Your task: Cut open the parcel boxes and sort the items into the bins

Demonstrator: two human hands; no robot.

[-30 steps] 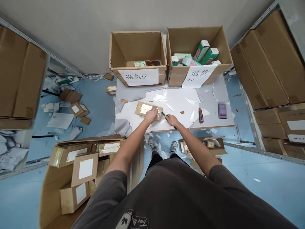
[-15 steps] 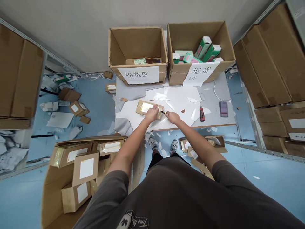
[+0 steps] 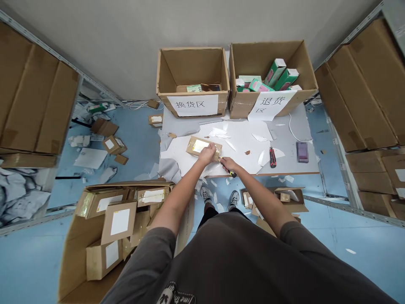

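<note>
A small taped cardboard box [image 3: 191,145] with a white label lies slightly slanted on the white table [image 3: 242,162]. My left hand [image 3: 207,154] is closed over the top and near side of the box. In my right hand [image 3: 228,164] is a yellow-and-black utility knife [image 3: 233,173], its front end at the box's right end. The blade tip is too small to make out. A second, red-and-black utility knife [image 3: 272,157] lies farther right on the table, apart from both hands.
Two large open cartons, one [image 3: 193,104] with few items and one [image 3: 238,104] with green-and-white boxes, stand at the table's back. A purple pixelated item [image 3: 302,152] lies at the right. A big carton of parcels [image 3: 74,249] stands left. Paper scraps litter table and floor.
The knife has turned in my right hand, so its black handle end now shows below the fist. My left hand stays on the box. The whole view has shifted slightly.
</note>
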